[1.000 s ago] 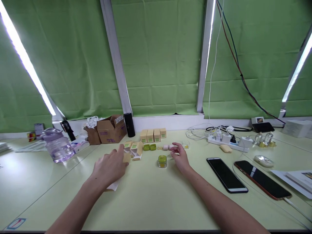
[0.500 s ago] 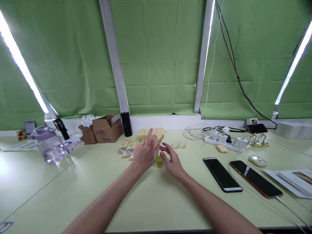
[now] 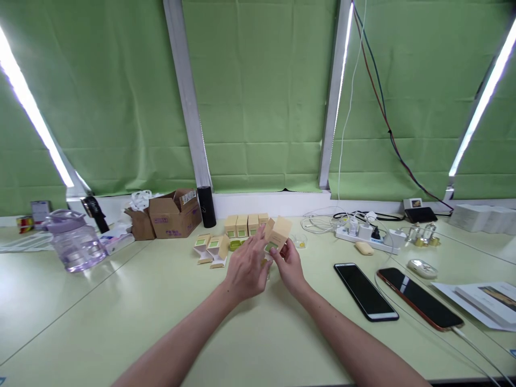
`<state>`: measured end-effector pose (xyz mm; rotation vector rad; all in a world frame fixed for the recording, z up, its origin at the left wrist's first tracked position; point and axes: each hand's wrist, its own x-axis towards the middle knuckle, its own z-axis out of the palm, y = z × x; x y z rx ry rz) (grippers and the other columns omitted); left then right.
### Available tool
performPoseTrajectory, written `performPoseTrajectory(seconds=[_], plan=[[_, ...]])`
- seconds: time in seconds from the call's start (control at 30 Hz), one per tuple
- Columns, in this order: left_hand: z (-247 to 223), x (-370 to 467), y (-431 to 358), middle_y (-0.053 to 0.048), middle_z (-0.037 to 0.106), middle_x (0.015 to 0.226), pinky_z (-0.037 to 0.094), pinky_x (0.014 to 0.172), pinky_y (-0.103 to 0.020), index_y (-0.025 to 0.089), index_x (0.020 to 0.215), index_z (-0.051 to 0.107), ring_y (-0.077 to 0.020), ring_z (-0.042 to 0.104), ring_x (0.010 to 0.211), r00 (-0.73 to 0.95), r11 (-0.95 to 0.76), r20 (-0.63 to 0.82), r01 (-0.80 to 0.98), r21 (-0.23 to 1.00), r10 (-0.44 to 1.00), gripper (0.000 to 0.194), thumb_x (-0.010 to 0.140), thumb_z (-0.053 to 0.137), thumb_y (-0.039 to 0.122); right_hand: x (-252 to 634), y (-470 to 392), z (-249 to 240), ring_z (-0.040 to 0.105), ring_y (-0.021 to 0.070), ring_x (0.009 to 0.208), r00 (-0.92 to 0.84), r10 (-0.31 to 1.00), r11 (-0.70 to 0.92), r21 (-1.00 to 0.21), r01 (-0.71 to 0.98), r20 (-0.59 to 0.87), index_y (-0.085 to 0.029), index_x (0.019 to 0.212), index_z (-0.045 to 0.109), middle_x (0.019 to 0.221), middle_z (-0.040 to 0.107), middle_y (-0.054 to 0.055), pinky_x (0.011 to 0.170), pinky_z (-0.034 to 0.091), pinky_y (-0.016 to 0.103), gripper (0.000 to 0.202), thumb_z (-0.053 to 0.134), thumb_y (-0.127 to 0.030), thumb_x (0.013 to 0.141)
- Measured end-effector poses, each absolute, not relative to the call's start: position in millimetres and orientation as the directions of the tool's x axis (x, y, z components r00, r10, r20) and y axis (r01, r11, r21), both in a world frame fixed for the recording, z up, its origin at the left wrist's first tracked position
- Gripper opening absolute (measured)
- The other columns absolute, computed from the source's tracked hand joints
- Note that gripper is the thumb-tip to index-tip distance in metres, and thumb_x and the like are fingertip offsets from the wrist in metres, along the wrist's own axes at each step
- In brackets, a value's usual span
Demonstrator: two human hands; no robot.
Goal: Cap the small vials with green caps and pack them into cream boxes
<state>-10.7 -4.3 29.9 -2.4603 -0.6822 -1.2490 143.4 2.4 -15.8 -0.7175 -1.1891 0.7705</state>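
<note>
Far left, clear purple-tinted plastic jug with purple lid (image 3: 76, 242) on pale green table (image 3: 161, 333); open brown cardboard box (image 3: 177, 217) behind to its right, black upright cylinder (image 3: 206, 207) just beside that. Then two open cream cardboard cartons (image 3: 218, 246), flaps out, and small green plastic case (image 3: 235, 245), in front of a row of small cream cartons (image 3: 242, 226). Left hand (image 3: 246, 269): fingers extended at left side of tilted cream carton with green label (image 3: 279, 232); can't tell if gripping. Right hand (image 3: 290, 264) grasps that carton low on its right, thumb on front; carton is raised between both hands. Clear plastic container (image 3: 300, 242) behind right hand. Further right, white power strip (image 3: 366, 239), black-screened white phone (image 3: 366, 292), dark phone with orange-brown edge (image 3: 419, 298), cable plugged in.
</note>
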Motion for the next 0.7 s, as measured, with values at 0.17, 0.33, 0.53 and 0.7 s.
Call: performPoseTrajectory(seconds=[0.17,0.33,0.53,0.7], plan=[[29.5,-24.0,9.2,-0.019,0.06,0.142,0.052,0.105,-0.054,0.024,0.149,0.03,-0.033,0.062,0.129,0.374,-0.827,0.805,0.511,0.235,0.46,0.064,0.094,0.063,0.027,144.3,-1.6,-11.7,0.07,0.0255,0.109,0.187,0.827,0.559,-0.808,-0.184,0.53,-0.024,0.122,0.055,0.121,0.072,0.011,0.089,0.057,0.039,0.044,0.073,-0.048,0.09],[16.4,-31.6,18.7,-0.019,0.056,0.137,0.051,0.106,-0.058,0.024,0.146,0.032,-0.0336,0.059,0.131,0.308,-0.811,0.779,0.428,0.399,0.546,0.06,0.096,0.064,0.031,142.2,-5.9,-7.4,0.069,0.0263,0.115,0.198,0.812,0.581,-0.789,-0.2,0.549,-0.025,0.122,0.054,0.126,0.07,0.013,0.089,0.059,0.039,0.041,0.071,-0.047,0.092],[9.2,-32.1,15.5,-0.018,0.046,0.141,0.049,0.108,-0.061,0.026,0.146,0.033,-0.0351,0.046,0.138,0.33,-0.859,0.824,0.399,0.321,0.461,0.065,0.091,0.068,0.025,142.8,-14.5,-6.3,0.07,0.0256,0.106,0.17,0.718,0.668,-0.737,0.103,0.675,-0.026,0.128,0.052,0.118,0.071,0.01,0.091,0.058,0.043,0.038,0.066,-0.034,0.094],[12.5,-33.5,10.6,-0.017,0.049,0.143,0.045,0.111,-0.061,0.026,0.151,0.03,-0.0341,0.037,0.141,0.34,-0.891,0.874,0.41,0.194,0.347,0.075,0.087,0.066,0.012,145.7,-21.3,-4.3,0.059,0.0292,0.13,0.044,0.472,0.796,-0.447,0.408,0.881,-0.026,0.143,0.043,0.14,0.06,0.013,0.107,0.052,0.051,0.054,0.057,-0.019,0.092]])
